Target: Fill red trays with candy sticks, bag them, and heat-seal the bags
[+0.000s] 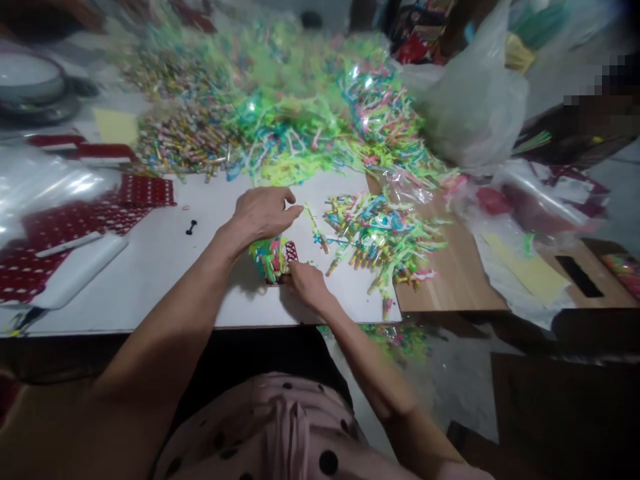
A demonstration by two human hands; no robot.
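My right hand (309, 285) is closed on the edge of a small red-and-white patterned packet (291, 252), near the front of the white board. Green, blue and pink streamers (270, 259) bunch at the packet's left side. Just above them hovers my left hand (263, 210), its thumb and fingers apart and nothing visible in it. To the right lies a pile of small sticks with coloured streamers (370, 233). A few loose sticks (320, 237) rest between that pile and my hands.
A large heap of streamered sticks (300, 127) covers the back. Red patterned sheets (90, 217) and clear plastic (50, 187) lie left. A small black piece (191, 227) is on the white board (175, 287). A translucent bag (470, 100) stands at back right.
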